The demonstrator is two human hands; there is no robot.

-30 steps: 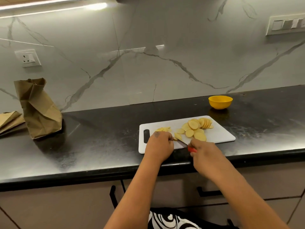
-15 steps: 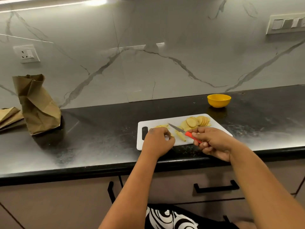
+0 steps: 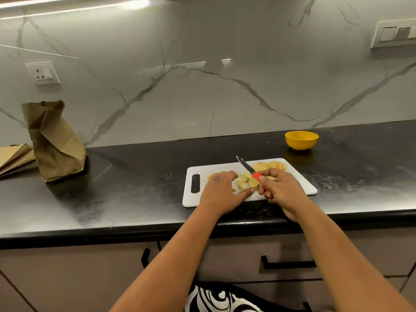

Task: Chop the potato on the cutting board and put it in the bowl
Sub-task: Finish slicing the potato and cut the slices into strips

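Reaching forward from the near edge, two bare forearms extend over a black worktop (image 3: pixel 112 199) onto a white cutting board (image 3: pixel 301 185). The left hand (image 3: pixel 221 190) lies palm down on the board at its 9 o'clock side, fingers relaxed over some potato pieces, thumb stretched toward the other hand. The right hand (image 3: pixel 278 188) curls its fingers round the red handle of a small knife (image 3: pixel 249 171), whose blade points away toward 11 o'clock, raised above the board. Pale potato slices (image 3: pixel 244 180) lie between the two hands, and a fanned row of further slices (image 3: pixel 272 165) sits at the board's far edge. Beyond the board, at 1 o'clock, stands a yellow bowl (image 3: pixel 301 139); its inside cannot be seen. Far off at 9 o'clock stands a crumpled brown paper bag (image 3: pixel 54 143).
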